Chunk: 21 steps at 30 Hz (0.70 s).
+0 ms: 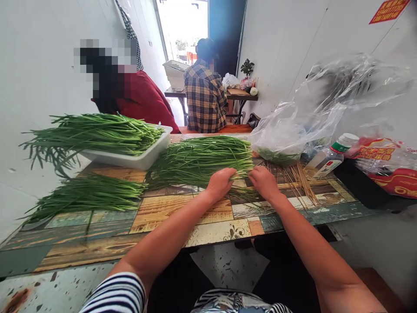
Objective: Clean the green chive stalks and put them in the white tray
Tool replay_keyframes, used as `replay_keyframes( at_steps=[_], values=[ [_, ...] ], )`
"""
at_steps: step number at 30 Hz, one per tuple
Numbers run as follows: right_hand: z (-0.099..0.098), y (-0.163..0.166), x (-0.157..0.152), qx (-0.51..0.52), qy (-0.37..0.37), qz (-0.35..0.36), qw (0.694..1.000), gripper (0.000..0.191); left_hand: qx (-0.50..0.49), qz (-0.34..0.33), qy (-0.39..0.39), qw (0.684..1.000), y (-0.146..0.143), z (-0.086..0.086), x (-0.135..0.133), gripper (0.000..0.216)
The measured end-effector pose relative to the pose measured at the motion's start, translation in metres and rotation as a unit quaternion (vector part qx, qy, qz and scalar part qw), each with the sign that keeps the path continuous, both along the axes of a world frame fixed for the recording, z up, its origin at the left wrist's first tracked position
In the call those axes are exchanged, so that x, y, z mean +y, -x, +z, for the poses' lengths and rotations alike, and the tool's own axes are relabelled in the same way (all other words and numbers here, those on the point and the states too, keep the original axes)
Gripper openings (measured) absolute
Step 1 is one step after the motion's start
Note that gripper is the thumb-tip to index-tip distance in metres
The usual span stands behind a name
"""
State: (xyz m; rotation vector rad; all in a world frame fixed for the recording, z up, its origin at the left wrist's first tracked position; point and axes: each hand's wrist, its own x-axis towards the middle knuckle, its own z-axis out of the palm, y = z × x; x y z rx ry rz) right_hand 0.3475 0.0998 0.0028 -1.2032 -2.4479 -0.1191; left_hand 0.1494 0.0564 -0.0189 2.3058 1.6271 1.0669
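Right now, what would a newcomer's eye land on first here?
Probably the long green stalks: they lie across the middle of the patterned table, at its left front, and heaped in the white tray behind that, spilling over its left side. Next, perhaps, the left hand and right hand at the stem ends of the middle heap. The clear plastic bag also stands out, farther right.

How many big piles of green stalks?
3: back pile in the white tub, middle pile by the left hand, front pile at left. More may be hidden.
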Motion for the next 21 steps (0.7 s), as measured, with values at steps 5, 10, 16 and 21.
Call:
replay_keyframes(
  at_steps=[5,10,16,21],
  values=[
    [0.010,-0.001,-0.030,0.152,0.068,0.049,0.985,0.011,-0.011,-0.018,-0.009,1.000,0.002,0.000,0.000,0.033],
    [0.009,0.004,-0.047,0.215,0.125,0.028,0.968,0.016,0.033,-0.098,-0.006,0.995,0.001,0.003,-0.004,0.042],
    [-0.002,-0.014,-0.016,0.228,0.142,-0.059,0.961,0.032,0.056,-0.106,-0.005,0.993,0.002,0.000,-0.002,0.038],
    [0.009,-0.012,-0.003,0.117,0.066,-0.095,0.986,0.019,0.013,-0.090,0.021,0.996,0.000,-0.006,0.001,0.038]
  ],
)
